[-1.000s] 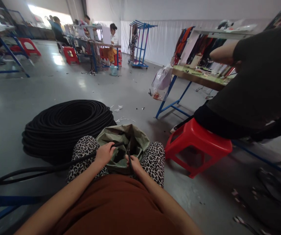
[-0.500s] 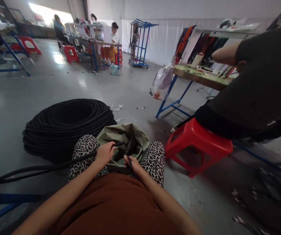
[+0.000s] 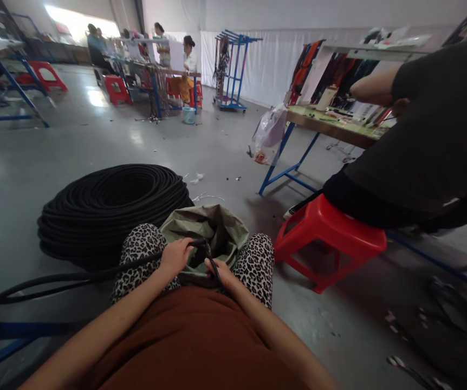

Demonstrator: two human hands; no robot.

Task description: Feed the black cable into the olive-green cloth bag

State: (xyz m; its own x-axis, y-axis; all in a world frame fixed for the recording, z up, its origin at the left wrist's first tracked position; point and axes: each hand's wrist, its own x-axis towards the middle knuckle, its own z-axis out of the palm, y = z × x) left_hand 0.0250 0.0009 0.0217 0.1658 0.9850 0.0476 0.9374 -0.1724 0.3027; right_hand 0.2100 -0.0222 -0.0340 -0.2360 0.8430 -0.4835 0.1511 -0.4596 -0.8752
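My left hand [image 3: 175, 257] is closed around a black cord [image 3: 136, 262]. The cord's short free end points right over an open green bag [image 3: 229, 223] between my knees; behind the hand, the cord loops out to the left. My right hand [image 3: 220, 271] grips a dark pliers-like tool [image 3: 214, 265] with curved handles. The tool's narrow head meets the cord near its end; its exact kind and whether its jaws are closed are too small to tell. A large coil of black cord [image 3: 107, 216] lies on the floor beyond my left knee.
At right, a co-worker in a dark shirt [image 3: 440, 130] sits on a red stool [image 3: 331, 233] by a worktable [image 3: 331, 122]. A clear plastic bag [image 3: 268, 130] hangs from that table. Blue metal legs [image 3: 18, 329] stand at lower left. Other people work at tables farther back.
The cord end and the tool's head have dipped slightly, and my right hand has shifted a little left. Both hands keep their hold.
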